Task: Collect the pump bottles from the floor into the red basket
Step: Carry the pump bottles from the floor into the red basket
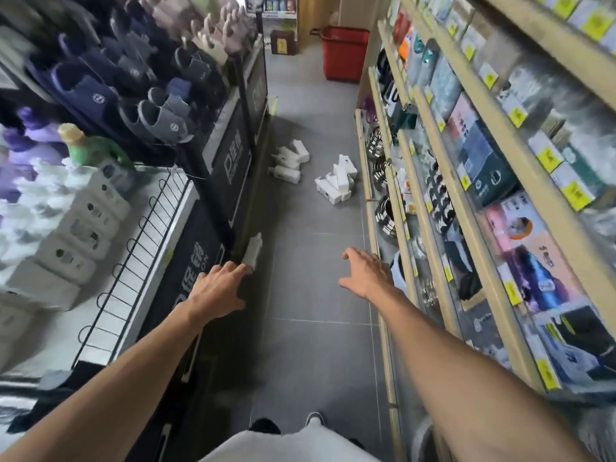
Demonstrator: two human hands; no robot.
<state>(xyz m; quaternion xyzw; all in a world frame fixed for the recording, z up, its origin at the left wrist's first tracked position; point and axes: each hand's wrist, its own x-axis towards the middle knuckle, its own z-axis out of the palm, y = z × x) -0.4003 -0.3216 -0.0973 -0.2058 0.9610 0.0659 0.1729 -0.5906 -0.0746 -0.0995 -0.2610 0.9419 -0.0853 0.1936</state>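
Several white pump bottles lie on the grey floor of a shop aisle: one cluster (289,161) near the left rack, another pile (336,183) by the right shelf. A single white pump bottle (252,250) lies closer, against the base of the left rack. My left hand (218,290) is stretched forward with loosely spread fingers, and its fingertips overlap that bottle's near end in the view. My right hand (365,273) is held out palm down, fingers spread, holding nothing. The red basket (343,51) stands at the far end of the aisle, on the right.
A dark slipper rack (230,168) and a wire-edged shelf of white bottles (76,221) line the left side. Wooden shelves of packaged goods (483,168) line the right. My shoes (313,420) show at the bottom. A brown box (283,41) stands left of the basket.
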